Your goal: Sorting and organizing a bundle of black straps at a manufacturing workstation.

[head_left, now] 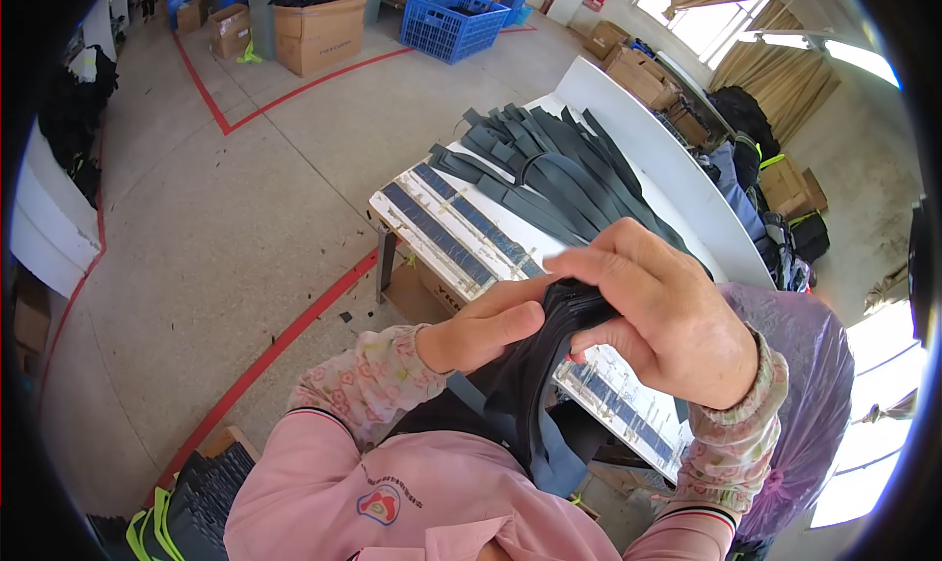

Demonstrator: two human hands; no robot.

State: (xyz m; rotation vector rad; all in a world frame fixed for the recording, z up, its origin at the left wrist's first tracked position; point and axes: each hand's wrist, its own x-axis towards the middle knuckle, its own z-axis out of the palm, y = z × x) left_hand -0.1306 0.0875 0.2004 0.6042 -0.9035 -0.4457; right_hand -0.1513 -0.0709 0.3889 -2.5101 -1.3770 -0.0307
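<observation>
The bundle of dark strips (535, 389) is between the two hands, in front of the person's chest and over the near side of the worktop. Its upper end is bent, and there many thin edges lie close one upon another. From there the strips hang down toward the lap, where some look more grey-blue.

The left hand (483, 330) holds the bundle from the left side. Its thumb lies straight along the near face and its other fingers go behind, so the strips are pinched between them. The right hand (677, 311) is curved around the upper end. Its forefinger arches above and its thumb is below, with a space between them; I cannot tell whether they press the strips.

Both forearms wear flowered sleeve covers (368, 379), and below them is a pink shirt (451, 487) with a small round emblem.

On the white worktop (498, 208), beyond the hands, lies a pile of similar dark grey strips (569, 173), spread like a fan. Dark blue bands run across the worn surface, and a white upright panel (667, 159) stands along the far right edge. Just right of the right forearm is a purple plastic bag (800, 384), quite full.

At lower left there is a stack of dark pieces (206, 502) with yellow-green straps. Farther away, on the grey floor (324, 168) with red lines, stand a cardboard box (319, 36) and a blue crate (451, 26).
</observation>
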